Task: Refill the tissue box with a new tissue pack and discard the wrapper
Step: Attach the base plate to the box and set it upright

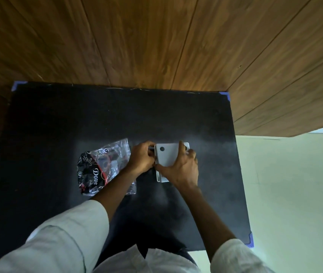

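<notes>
A white tissue box (167, 155) with a small dark round spot near its far left corner stands on the black table (58, 125). My left hand (142, 157) grips its left side. My right hand (182, 166) lies over its near right part, with the fingers spread across the top and the right edge. Left of the box lies a crumpled plastic wrapper (101, 167), clear and black with red marks and the word "Dove". My left forearm crosses over the wrapper's near right corner. What is inside the box is hidden.
Wood panelling (156, 40) rises behind the table and along the right. Blue tape marks the table corners (225, 94). A pale floor (294, 184) lies to the right of the table. My white sleeves fill the lower part of the view.
</notes>
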